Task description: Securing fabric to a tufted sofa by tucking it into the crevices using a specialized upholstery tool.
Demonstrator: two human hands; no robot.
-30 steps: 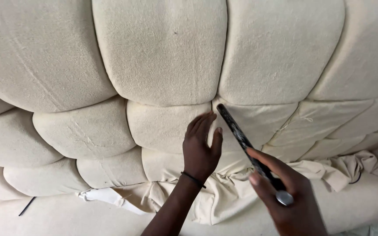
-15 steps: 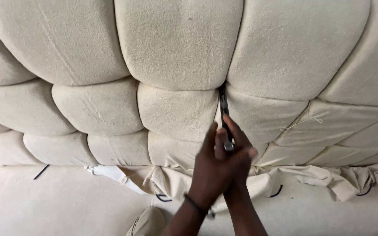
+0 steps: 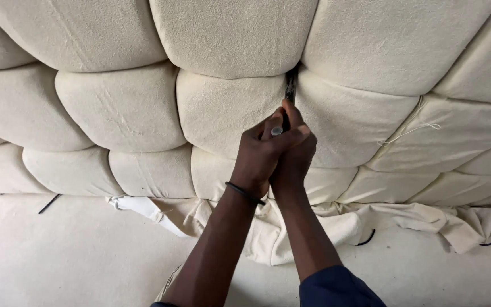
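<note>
A cream upholstered panel (image 3: pixel 228 108) with puffy stitched sections fills the view. A thin dark metal tool (image 3: pixel 290 91) sticks into the seam between two sections near the middle. Both hands are clasped together around its lower end. My left hand (image 3: pixel 259 156), with a dark band on the wrist, wraps the handle from the left. My right hand (image 3: pixel 295 156) presses against it from the right, thumb up along the tool. The tool's silver butt end shows between the fingers.
Loose cream fabric (image 3: pixel 404 219) bunches along the panel's lower edge. A flat cream surface (image 3: pixel 69 256) lies below it. Short dark strips (image 3: pixel 49 203) poke out at the left and right. A loose thread (image 3: pixel 413 128) hangs on a right section.
The tool swung from a slant at the right to upright in the seam and went deeper. Both hands closed together on the handle. The view shifted so the seam sits centred.
</note>
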